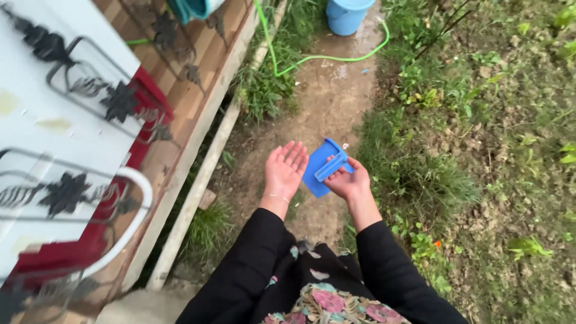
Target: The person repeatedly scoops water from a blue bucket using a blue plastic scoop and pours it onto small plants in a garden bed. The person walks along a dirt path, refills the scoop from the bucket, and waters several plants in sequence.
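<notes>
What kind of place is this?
Likely a home garden or yard: a worn dirt path between grass, a green garden hose leading to a blue plastic bucket, beside a building's wooden edge.

A blue bucket [347, 14] stands at the far end of a dirt path [324, 108]. A green hose [312, 57] curls across the path just before the bucket and runs off along the left edge. Grass [420, 174] and weeds line the right edge. A wooden ledge [198, 102] borders the left, carrying a white railing [129, 180] with dark metal leaves [63, 193].
</notes>
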